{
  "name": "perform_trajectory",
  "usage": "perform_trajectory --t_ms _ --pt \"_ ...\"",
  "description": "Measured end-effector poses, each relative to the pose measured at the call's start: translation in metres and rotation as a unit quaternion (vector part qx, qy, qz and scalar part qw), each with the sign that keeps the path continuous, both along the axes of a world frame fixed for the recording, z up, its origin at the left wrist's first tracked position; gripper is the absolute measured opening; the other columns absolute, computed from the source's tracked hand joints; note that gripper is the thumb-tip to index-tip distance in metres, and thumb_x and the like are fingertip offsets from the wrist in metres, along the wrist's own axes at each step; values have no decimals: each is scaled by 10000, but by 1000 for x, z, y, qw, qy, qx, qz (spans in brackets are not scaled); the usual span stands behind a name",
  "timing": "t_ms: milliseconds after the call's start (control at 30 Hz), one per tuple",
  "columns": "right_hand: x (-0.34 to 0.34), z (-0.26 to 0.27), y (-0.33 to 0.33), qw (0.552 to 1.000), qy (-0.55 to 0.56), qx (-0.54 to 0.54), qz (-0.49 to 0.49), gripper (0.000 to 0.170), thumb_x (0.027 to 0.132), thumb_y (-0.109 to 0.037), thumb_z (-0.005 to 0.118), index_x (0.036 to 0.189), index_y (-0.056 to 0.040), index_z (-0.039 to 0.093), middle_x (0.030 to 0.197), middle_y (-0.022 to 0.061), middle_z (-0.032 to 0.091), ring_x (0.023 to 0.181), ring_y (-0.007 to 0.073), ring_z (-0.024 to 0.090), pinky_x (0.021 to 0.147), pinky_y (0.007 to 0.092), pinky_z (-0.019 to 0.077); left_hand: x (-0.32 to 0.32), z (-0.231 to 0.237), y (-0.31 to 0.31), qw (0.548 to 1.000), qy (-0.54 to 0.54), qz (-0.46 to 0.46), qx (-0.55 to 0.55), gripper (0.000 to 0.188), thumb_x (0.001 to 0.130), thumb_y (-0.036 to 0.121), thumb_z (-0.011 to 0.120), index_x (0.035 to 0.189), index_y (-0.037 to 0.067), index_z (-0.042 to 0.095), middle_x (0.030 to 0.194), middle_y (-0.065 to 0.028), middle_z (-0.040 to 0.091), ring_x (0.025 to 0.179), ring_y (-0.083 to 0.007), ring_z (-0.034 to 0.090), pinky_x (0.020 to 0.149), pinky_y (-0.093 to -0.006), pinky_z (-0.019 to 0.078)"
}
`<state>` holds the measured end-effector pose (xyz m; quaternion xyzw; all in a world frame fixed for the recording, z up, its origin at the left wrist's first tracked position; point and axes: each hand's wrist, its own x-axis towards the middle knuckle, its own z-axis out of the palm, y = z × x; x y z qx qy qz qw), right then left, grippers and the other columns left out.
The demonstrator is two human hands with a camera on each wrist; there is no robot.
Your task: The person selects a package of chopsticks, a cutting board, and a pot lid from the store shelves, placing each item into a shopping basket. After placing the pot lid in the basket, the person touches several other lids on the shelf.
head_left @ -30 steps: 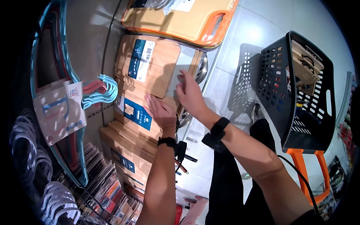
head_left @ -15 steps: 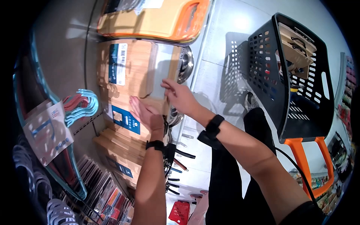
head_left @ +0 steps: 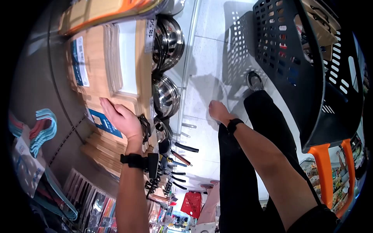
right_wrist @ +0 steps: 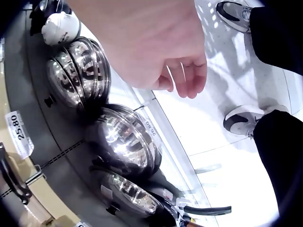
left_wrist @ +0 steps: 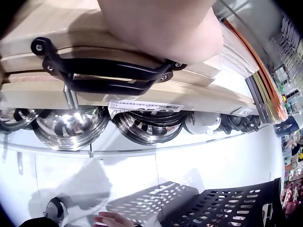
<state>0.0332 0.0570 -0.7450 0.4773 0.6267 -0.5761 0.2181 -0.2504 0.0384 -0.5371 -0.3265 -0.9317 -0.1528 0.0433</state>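
My left hand (head_left: pixel 122 120) rests with straight fingers on a light wooden cutting board (head_left: pixel 93 101) with a blue label (head_left: pixel 104 123). Near the wrist, black handles (left_wrist: pixel 109 68) stick out from the boards' front edge. Beyond the fingertips, another stack of wooden cutting boards (head_left: pixel 91 50) lies on the shelf. My right hand (head_left: pixel 220 112) hangs over the floor, away from the shelf. Its fingers are loosely curled with nothing between them, as the right wrist view shows.
Steel pot lids (head_left: pixel 167 96) and pans (right_wrist: pixel 130 194) sit below the boards. A black shopping basket (head_left: pixel 279 58) with orange handles and wooden items inside stands at right. Orange-edged boards (head_left: pixel 112 13) are at the top; blue hangers (head_left: pixel 44 128) hang at left.
My right hand has moved off the boards' edge to the right, over the floor. The left hand stays on the boards. The head view has shifted, bringing more lids into sight.
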Motion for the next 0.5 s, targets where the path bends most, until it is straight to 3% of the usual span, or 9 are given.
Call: perform_trajectory --t_ms 67,167,267,400,500 --pt "-3 -10 -9 999 34 17 37 177 790 -101 524 797 36 635 883 277 645 882 448 616 793 485 496 -2 -3 -4 1000 -2 5 7 480 936 132 368 1352 -105 403 1419 -267 403 1316 -386 382 1105 -409 272" --pt "-24 -4 -2 996 73 4 48 190 803 -114 511 796 34 631 900 278 645 901 448 616 801 487 495 -1 -4 -4 1000 17 3 19 469 933 142 390 1338 -88 436 1405 -247 433 1304 -381 398 1095 -406 285" --pt "-42 -17 9 994 74 31 79 192 835 -131 519 919 -26 656 906 194 671 910 385 625 790 417 498 -2 -6 -5 999 23 5 31 463 923 150 392 1321 -76 463 1395 -228 455 1297 -372 409 1089 -405 289" --pt "-44 -5 39 991 94 72 65 198 832 -129 524 920 -14 659 878 202 674 856 359 640 771 400 501 -2 -8 -3 998 40 11 41 475 913 189 393 1312 -54 482 1366 -223 486 1258 -359 455 1062 -406 322" --pt "-28 -15 38 989 118 85 2 276 857 -176 473 871 30 656 891 282 635 891 463 598 798 474 492 2 -7 -1 997 54 37 34 487 903 220 413 1305 -45 490 1317 -240 520 1217 -381 486 1025 -405 364"
